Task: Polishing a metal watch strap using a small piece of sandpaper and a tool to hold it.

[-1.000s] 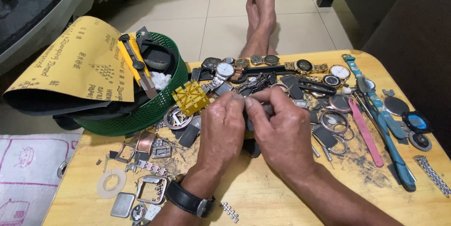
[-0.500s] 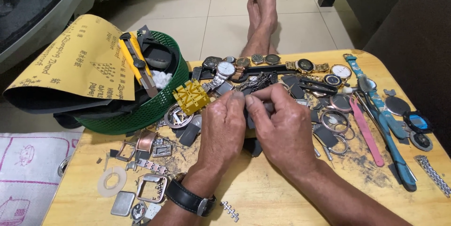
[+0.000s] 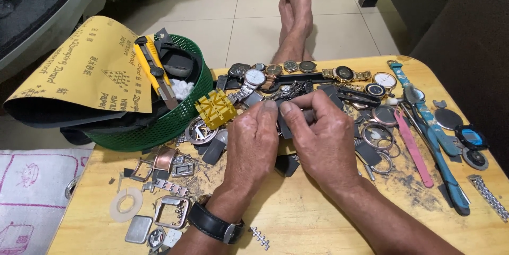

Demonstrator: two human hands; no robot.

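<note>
Barely shifted since a second ago: left hand (image 3: 254,141) and right hand (image 3: 318,143) remain pressed together, fingers (image 3: 270,107) pinched shut on a small dark watch part (image 3: 286,125) between them. Held just above the worktop (image 3: 318,228), beside the yellow case holder (image 3: 216,108), near the green basket (image 3: 175,120).

Both forearms come in from the bottom edge and meet at the middle, with the backs of the hands turned up to the camera. The left hand (image 3: 253,141) is curled, its thumb pointing up and away, and its fingers are folded under so they are hidden. The right hand (image 3: 323,138) lies close beside it, thumb tip almost touching the left thumb, fingers bent inward in a pinch.
</note>
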